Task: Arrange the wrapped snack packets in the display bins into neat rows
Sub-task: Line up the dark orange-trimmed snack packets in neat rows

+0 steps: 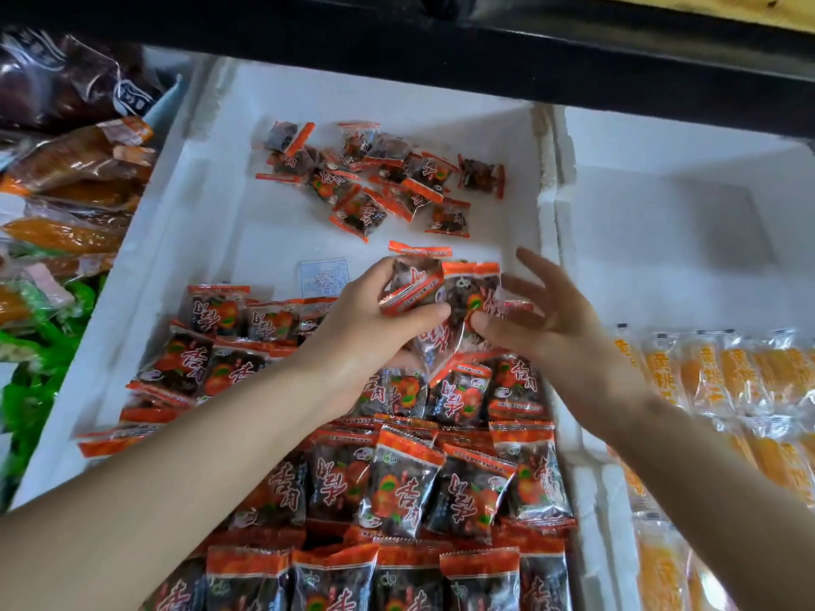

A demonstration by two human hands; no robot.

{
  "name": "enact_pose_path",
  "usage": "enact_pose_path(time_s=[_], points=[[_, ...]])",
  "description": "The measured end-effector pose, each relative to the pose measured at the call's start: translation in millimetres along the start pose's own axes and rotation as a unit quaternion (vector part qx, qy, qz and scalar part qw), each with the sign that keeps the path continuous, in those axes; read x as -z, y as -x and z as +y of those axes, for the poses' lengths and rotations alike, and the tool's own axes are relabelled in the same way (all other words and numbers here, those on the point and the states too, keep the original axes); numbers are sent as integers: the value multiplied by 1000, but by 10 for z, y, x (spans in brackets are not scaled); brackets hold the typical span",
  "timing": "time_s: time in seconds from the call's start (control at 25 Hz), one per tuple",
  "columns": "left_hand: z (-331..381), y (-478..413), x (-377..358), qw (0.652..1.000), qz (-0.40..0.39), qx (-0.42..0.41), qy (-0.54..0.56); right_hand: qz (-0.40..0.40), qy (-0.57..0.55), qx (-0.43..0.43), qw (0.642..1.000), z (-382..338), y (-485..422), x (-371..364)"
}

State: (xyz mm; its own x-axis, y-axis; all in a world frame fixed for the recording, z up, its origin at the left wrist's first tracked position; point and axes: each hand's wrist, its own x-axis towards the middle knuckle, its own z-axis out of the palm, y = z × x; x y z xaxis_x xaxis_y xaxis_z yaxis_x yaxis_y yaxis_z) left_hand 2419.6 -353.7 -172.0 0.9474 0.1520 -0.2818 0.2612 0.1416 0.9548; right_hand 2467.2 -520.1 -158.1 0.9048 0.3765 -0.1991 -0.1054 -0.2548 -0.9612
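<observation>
A white foam bin (207, 222) holds orange-and-dark wrapped snack packets. Rows of packets (441, 478) fill its near half, and a loose heap of packets (379, 183) lies at its far end. Above the middle of the bin, my left hand (375, 319) grips a small bunch of held packets (423, 280) between thumb and fingers. My right hand (551, 319) is beside it, thumb and fingertips pinching the right side of the same bunch, the other fingers spread.
A second white foam bin (661, 205) on the right holds yellow-orange packets (727, 377) in its near part. Brown and green bagged goods (66, 178) lie to the left. A black shelf edge (485, 50) runs overhead. A small paper label (324, 277) lies on the bin floor.
</observation>
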Motion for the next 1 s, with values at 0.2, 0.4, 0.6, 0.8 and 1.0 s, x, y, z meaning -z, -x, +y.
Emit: enact_pose_path(time_s=[0.2,0.4,0.6,0.8,1.0], points=[[-41,153,138,984,29,-60,-165,-60,-36,-77,995,21,87,98],[-3,157,327,969,72,-93,-218,-4,176,-61,983,211,6,33],[20,162,368,967,69,-91,-229,-33,338,1,940,339,-18,-86],[4,168,375,970,66,-79,-222,-41,282,-16,958,404,-63,-73],[-43,213,353,979,55,-64,-188,-2,372,42,927,425,-9,-87]])
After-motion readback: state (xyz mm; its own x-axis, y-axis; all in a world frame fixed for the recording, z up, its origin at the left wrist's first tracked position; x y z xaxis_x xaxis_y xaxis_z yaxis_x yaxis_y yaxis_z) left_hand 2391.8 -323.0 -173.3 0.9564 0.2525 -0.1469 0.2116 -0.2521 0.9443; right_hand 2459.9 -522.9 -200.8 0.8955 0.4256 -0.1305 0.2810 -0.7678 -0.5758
